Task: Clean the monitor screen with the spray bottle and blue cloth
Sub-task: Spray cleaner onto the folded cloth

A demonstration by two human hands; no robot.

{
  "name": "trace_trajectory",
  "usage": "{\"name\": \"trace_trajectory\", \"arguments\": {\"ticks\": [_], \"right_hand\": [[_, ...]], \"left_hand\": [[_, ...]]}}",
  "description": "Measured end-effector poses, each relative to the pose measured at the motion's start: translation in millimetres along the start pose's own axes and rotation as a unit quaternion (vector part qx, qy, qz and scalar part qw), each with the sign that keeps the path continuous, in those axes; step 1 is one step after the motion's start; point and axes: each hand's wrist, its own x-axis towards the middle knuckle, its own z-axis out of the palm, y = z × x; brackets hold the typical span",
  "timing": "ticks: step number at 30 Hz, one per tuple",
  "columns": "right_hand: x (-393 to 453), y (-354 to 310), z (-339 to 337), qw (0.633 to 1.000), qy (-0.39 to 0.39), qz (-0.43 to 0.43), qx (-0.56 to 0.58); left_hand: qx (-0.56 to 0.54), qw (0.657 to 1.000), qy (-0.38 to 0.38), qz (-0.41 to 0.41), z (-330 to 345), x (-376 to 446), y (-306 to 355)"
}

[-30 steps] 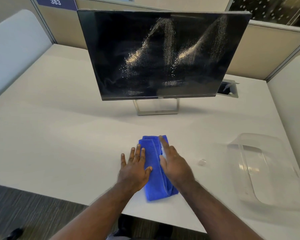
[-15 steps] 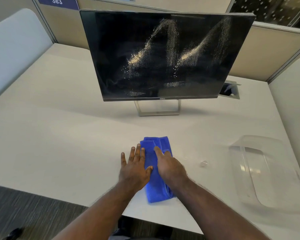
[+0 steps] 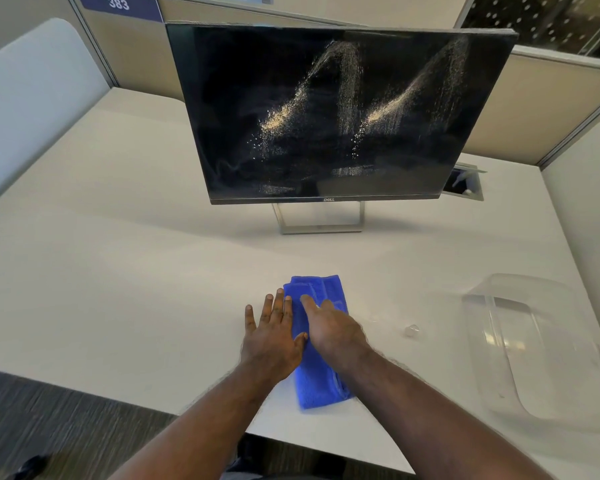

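Note:
The black monitor (image 3: 329, 112) stands at the back of the white desk (image 3: 118, 271), its screen streaked with pale spray droplets. A folded blue cloth (image 3: 321, 386) lies near the desk's front edge. My left hand (image 3: 274, 337) rests flat with fingers spread, its fingertips and thumb touching the cloth's left edge. My right hand (image 3: 329, 327) lies palm down on top of the cloth, index finger pointing forward, the other fingers bent over the cloth's right half. No spray bottle is in view.
A clear plastic bin (image 3: 541, 344) sits upside down at the right front of the desk, with a small clear cap (image 3: 412, 330) between it and the cloth. A cable hatch (image 3: 465, 183) is behind the monitor's right corner. Partition walls ring the desk.
My right hand has turned from edge-on to palm down and slid slightly left and back over the cloth. The left hand and the cloth have stayed put.

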Motion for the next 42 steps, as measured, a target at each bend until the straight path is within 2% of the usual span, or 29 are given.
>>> {"name": "trace_trajectory", "arguments": {"ticks": [5, 10, 18, 28, 33, 42], "right_hand": [[-2, -9, -2, 1.000, 0.020, 0.009, -0.003], [3, -11, -6, 0.999, -0.001, -0.005, -0.032], [12, -20, -15, 1.000, 0.015, -0.009, -0.003], [12, 21, -29, 0.999, 0.015, 0.030, 0.004], [-1, 27, -19, 0.999, -0.015, 0.035, -0.018], [-3, -4, -10, 0.999, 0.005, -0.032, 0.005]], "left_hand": [[0.007, 1.000, -0.009, 0.003, -1, 1, 0], [0.007, 1.000, -0.010, 0.003, -5, 2, 1], [-0.005, 1.000, -0.013, -0.007, -9, 1, 0], [-0.013, 1.000, -0.022, -0.009, -14, 2, 4], [-0.011, 1.000, -0.022, -0.006, -13, 3, 5], [-0.002, 1.000, -0.026, -0.012, -10, -1, 2]]}}
